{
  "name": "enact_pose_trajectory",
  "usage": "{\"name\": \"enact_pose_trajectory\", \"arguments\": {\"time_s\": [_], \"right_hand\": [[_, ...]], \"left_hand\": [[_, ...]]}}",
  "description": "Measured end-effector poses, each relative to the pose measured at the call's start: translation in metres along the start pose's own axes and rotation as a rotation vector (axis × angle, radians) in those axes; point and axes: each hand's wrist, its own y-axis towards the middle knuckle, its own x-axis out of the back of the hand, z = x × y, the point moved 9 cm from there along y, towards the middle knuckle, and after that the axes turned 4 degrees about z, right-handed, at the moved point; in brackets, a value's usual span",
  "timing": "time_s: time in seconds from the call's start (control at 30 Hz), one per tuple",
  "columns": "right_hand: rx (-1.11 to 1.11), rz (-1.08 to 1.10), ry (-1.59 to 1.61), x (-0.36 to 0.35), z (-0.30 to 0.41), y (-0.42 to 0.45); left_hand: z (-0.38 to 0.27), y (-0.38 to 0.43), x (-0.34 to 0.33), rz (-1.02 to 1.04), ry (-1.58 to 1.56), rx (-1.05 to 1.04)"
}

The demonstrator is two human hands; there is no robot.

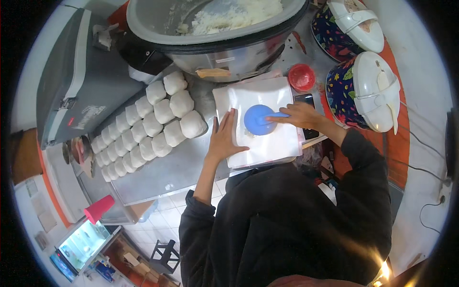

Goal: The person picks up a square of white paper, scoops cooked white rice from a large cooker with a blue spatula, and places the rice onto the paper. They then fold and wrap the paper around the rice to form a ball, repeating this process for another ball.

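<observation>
A stack of white paper sheets (272,150) lies on the metal counter before me. My left hand (225,138) rests on its left edge, fingers spread, holding nothing. My right hand (299,115) grips the handle of a blue plastic rice scoop (259,122), whose round bowl is turned down on the top sheet. A little white rice shows at the bowl's lower edge; what lies beneath the bowl is hidden. To the left, several white paper-wrapped bundles (164,111) stand in slanting rows. A large cooker pot (236,59) beyond the sheets holds white rice (240,16).
A red bowl (301,77) and a dark phone (310,134) are right of the sheets. Two patterned food containers with white lids (376,91) (362,28) stand farther right. A large grey box (96,75) borders the bundles. A pink cup (100,209) is at lower left.
</observation>
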Motion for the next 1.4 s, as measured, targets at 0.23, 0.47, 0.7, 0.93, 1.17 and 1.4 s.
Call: {"name": "enact_pose_trajectory", "arguments": {"time_s": [0.23,0.47,0.7,0.93,1.17,1.4], "right_hand": [[-0.428,-0.900,0.070,0.225,-0.058,-0.016],[-0.411,-0.632,-0.426,0.281,-0.120,0.093],[-0.425,-0.778,0.052,0.215,-0.034,0.024],[-1.274,-0.829,0.944,-0.002,0.050,-0.138],[-1.441,-0.713,1.022,-0.068,0.092,-0.166],[-1.393,-0.766,0.888,-0.049,0.094,-0.153]], "left_hand": [[-0.023,-0.023,0.039,-0.205,-0.589,-0.019],[-0.163,0.026,-0.065,0.148,-0.403,-0.563],[-0.165,0.027,-0.093,0.059,-0.172,-0.647],[-0.163,0.027,-0.086,0.135,-0.336,-0.685],[-0.156,0.018,-0.084,0.106,-0.406,-0.614],[-0.127,0.018,-0.077,0.174,-0.753,-0.062]]}}
